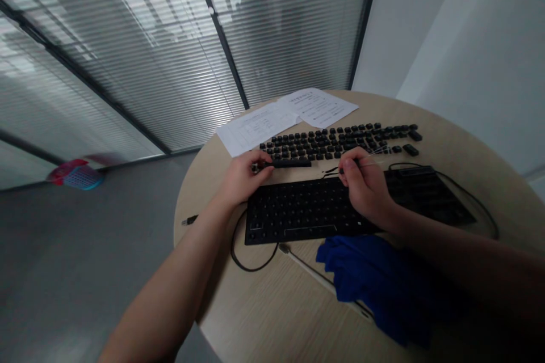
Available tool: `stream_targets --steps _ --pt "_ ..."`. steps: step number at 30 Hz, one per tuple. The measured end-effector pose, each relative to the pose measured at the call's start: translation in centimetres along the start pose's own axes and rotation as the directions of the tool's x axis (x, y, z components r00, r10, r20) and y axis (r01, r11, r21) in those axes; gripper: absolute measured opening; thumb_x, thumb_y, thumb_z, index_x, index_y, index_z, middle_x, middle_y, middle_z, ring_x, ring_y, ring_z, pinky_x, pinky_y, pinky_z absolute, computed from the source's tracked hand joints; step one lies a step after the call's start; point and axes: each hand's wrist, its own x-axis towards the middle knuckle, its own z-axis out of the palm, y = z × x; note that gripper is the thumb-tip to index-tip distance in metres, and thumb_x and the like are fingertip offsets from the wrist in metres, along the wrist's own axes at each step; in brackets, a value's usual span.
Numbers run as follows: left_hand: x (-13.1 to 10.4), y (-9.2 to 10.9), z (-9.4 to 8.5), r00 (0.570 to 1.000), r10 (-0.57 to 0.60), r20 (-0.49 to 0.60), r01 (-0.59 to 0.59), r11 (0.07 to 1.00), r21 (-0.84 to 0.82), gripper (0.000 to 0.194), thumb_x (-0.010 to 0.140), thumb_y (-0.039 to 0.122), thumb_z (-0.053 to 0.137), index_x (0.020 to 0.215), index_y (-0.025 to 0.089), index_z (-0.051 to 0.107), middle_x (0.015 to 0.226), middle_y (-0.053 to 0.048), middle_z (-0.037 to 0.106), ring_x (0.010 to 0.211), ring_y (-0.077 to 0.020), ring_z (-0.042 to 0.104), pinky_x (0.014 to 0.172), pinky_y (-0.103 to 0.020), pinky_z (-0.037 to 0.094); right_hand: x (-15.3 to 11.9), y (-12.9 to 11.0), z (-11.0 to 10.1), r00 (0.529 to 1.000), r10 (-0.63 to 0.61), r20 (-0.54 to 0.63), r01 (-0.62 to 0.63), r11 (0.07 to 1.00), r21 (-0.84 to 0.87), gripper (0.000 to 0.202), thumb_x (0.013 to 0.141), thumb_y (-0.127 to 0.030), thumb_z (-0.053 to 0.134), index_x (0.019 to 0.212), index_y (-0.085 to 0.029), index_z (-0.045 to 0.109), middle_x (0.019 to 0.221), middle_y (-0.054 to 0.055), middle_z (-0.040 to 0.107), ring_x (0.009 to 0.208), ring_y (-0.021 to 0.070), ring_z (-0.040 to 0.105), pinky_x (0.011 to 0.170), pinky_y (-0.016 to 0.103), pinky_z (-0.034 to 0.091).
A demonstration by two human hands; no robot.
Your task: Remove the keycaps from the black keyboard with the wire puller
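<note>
My left hand [247,174] is closed at the left end of a long black space bar keycap [293,163], thumb and forefinger pinching it just above the keyboard's back edge. Between the closed fingers of my right hand [361,181] is a keycap puller [331,171], with dark prongs pointing left and thin wires sticking out to the right. Under both hands lies a black keyboard [304,207], its left part stripped of keycaps. Behind it, loose black keycaps [323,142] stand in rows. My right hand covers part of the keyboard.
Printed papers [319,106] lie at the back of the round wooden table [255,317]. In front of the keyboard are a toothbrush [310,271] and a crumpled blue cloth [378,278]. The cable [251,269] loops left near a USB plug [189,220]. A basket [83,176] stands on the floor.
</note>
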Motion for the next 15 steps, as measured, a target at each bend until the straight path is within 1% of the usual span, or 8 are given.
stream_targets --steps 3,6,10,15 --pt "0.8 0.3 1.0 0.993 0.081 0.081 -0.094 0.981 0.171 0.009 0.090 0.027 0.069 0.096 0.021 0.071 0.091 -0.004 0.074 0.087 -0.0216 0.068 0.082 -0.037 0.053 -0.1 0.3 0.1 1.000 0.013 -0.013 -0.013 0.999 0.030 0.033 0.109 -0.050 0.049 0.089 -0.024 0.056 0.067 -0.004 0.048 0.055 0.0137 0.044 0.051 0.029 0.035" --pt "1.2 0.2 1.7 0.982 0.112 0.150 -0.152 0.945 0.289 0.008 0.090 0.027 0.071 0.095 0.022 0.072 0.086 -0.004 0.072 0.085 -0.0228 0.066 0.082 -0.038 0.052 -0.1 0.3 0.1 0.999 0.042 -0.034 -0.040 0.998 0.044 0.033 0.109 -0.050 0.049 0.089 -0.024 0.055 0.069 -0.004 0.050 0.056 0.0136 0.045 0.052 0.029 0.035" --pt "1.4 -0.3 2.1 0.978 0.090 0.188 -0.159 0.906 0.392 0.010 0.089 0.028 0.072 0.098 0.022 0.073 0.088 -0.005 0.073 0.090 -0.0249 0.066 0.087 -0.041 0.050 -0.2 0.4 0.1 0.996 0.078 -0.035 -0.076 0.996 0.050 0.032 0.108 -0.049 0.050 0.088 -0.024 0.056 0.067 -0.004 0.048 0.056 0.0141 0.045 0.053 0.029 0.035" --pt "1.4 -0.3 2.2 0.967 0.060 0.246 -0.177 0.855 0.487 0.012 0.091 0.029 0.071 0.103 0.024 0.073 0.095 -0.004 0.077 0.101 -0.0270 0.067 0.093 -0.044 0.047 -0.1 0.3 0.2 0.997 0.076 -0.012 -0.075 0.996 0.045 0.031 0.108 -0.045 0.050 0.087 -0.024 0.056 0.067 -0.004 0.049 0.056 0.0139 0.044 0.055 0.030 0.036"
